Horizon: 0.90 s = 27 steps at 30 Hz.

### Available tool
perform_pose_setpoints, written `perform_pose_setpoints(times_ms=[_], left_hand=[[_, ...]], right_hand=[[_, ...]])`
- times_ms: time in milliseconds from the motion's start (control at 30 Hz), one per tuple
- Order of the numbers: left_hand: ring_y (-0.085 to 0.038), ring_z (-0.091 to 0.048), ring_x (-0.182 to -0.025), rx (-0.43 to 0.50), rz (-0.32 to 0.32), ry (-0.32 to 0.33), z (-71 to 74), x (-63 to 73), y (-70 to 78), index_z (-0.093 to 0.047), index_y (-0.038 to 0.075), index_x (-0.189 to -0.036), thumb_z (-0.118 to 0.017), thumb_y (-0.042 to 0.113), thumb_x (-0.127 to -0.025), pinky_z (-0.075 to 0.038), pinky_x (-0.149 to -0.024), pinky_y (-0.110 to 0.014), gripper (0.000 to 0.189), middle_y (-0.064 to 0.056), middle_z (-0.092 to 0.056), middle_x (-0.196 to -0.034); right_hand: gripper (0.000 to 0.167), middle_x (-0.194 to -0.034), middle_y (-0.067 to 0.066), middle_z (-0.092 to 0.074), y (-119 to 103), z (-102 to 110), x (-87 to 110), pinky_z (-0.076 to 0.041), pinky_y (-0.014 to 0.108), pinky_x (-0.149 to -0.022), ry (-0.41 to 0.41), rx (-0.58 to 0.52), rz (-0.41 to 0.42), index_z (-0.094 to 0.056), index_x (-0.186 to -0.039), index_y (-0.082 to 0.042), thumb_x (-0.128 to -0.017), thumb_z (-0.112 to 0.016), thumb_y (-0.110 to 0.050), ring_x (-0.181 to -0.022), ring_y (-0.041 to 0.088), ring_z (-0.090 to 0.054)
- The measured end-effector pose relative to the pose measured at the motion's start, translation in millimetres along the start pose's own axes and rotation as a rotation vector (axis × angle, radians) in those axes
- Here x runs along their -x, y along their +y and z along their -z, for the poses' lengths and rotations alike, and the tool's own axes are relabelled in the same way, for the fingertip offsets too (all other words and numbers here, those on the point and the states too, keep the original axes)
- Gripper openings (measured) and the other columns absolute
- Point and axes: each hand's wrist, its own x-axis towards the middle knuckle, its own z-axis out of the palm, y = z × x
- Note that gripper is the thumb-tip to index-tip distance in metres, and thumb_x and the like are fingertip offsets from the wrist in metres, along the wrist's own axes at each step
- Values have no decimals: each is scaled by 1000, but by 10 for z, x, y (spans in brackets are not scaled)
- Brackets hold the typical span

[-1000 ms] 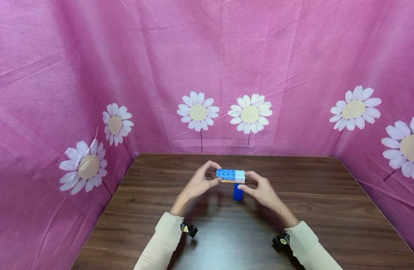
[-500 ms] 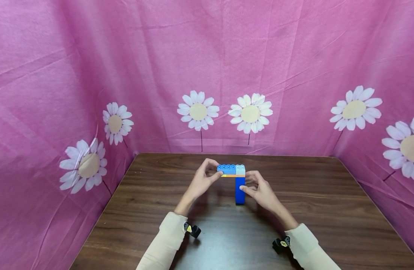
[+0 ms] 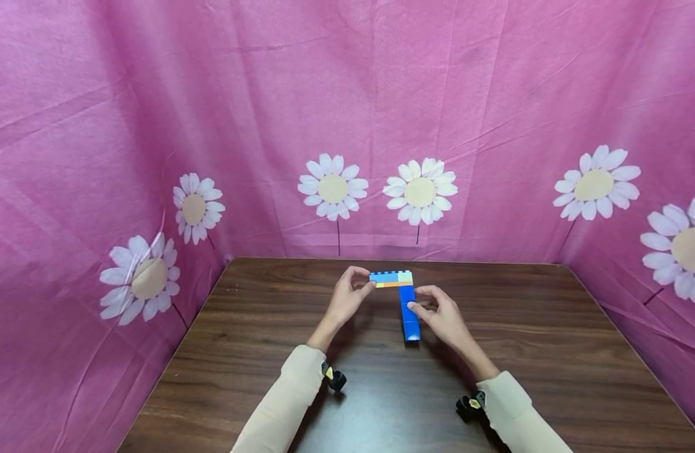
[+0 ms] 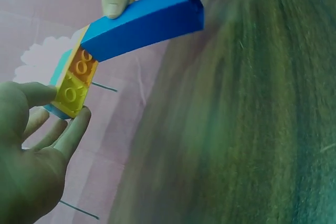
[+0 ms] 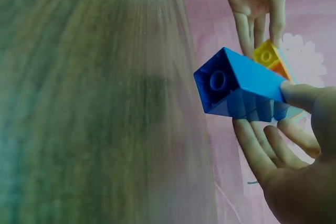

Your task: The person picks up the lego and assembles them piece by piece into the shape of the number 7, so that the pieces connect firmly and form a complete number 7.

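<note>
Both hands hold one L-shaped structure of toy building bricks up off the table. Its top bar has a light blue brick (image 3: 384, 277) beside a pale one (image 3: 405, 277). Under them runs a thin layer, with a yellow brick (image 4: 71, 95) and an orange brick (image 4: 84, 66) showing in the left wrist view. From the bar's right end hangs a dark blue brick column (image 3: 409, 314), its hollow underside visible in the right wrist view. My left hand (image 3: 344, 302) pinches the bar's left end. My right hand (image 3: 444, 316) grips the column near its top between thumb and fingers.
A dark wooden table (image 3: 245, 352) lies under the hands. Pink cloth (image 3: 376, 94) printed with white daisies surrounds it at the back and both sides. Black wrist cameras (image 3: 468, 408) are strapped at both cuffs.
The brick structure has tipped back, so its studded top turns away and the column's front shows at full length. Its lower end swings toward me. The left hand has shifted slightly right.
</note>
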Motion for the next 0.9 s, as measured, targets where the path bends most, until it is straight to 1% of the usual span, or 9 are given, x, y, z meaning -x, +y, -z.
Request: perform_pose_setpoints(times_ms=[67,167,267,367,433,567,667,800,900], left_hand=[[-30,-73,-107,-17,20,9,-21,-26,-48,-66,-1,-119,-76,10,-98,-59,-99,-39,26,-19,-70,-120],[-32,-73,-108,-54,51,-2,-45,-51,-112,-68,-2,-120,-75,10,-99,-60,-98,-40,25,-21,-71,-120],[-36,-71,-115,-94,69,-31,-63,-69,-164,-69,-2,-126,-72,12,-101,-59,-101,-43,28,-23,-68,-127],[-36,-67,-123,-134,80,-62,-80,-96,-190,-69,-1,-132,-69,13,-103,-55,-107,-48,32,-22,-66,-132],[-37,-66,-125,-153,83,-79,-99,-119,-200,-68,-2,-136,-67,13,-104,-53,-110,-50,35,-22,-66,-133],[-36,-67,-123,-154,111,-105,-145,-154,-210,-65,-2,-139,-65,12,-105,-56,-107,-48,37,-22,-68,-134],[-35,-70,-119,-140,140,-110,-168,-172,-232,-64,-1,-140,-64,12,-106,-58,-101,-43,37,-22,-69,-134],[-34,-73,-114,-130,162,-114,-180,-190,-276,-64,-3,-141,-62,10,-106,-60,-98,-40,37,-23,-69,-134],[-32,-73,-113,-131,179,-123,-178,-201,-301,-63,-5,-142,-62,9,-106,-60,-98,-40,38,-23,-68,-135]], right_hand=[[44,-133,19,-70,14,-7,-27,-61,48,-99,0,4,-15,-65,-135,-5,-100,-77,-29,-119,36,-71],[45,-130,21,-72,52,-26,-70,-62,47,-97,5,7,-42,-66,-135,-3,-100,-77,-29,-118,38,-72],[42,-125,22,-74,95,-43,-115,-64,37,-92,16,15,-44,-68,-132,0,-100,-78,-27,-113,36,-75],[41,-119,23,-75,127,-48,-160,-62,24,-81,20,13,-36,-68,-129,3,-100,-78,-23,-104,33,-77],[41,-118,24,-75,144,-44,-188,-60,21,-75,16,5,-44,-67,-129,4,-100,-78,-22,-98,29,-78],[44,-117,24,-74,177,-47,-241,-62,24,-70,8,16,-82,-65,-131,5,-100,-77,-23,-88,23,-78],[44,-115,23,-74,200,-66,-286,-61,27,-68,0,45,-103,-64,-132,5,-101,-76,-25,-84,22,-77],[44,-115,23,-74,216,-93,-341,-58,26,-66,-19,82,-120,-64,-132,4,-101,-75,-25,-81,21,-77],[45,-116,23,-75,217,-115,-377,-58,26,-66,-33,97,-124,-64,-134,5,-102,-74,-25,-81,21,-78]])
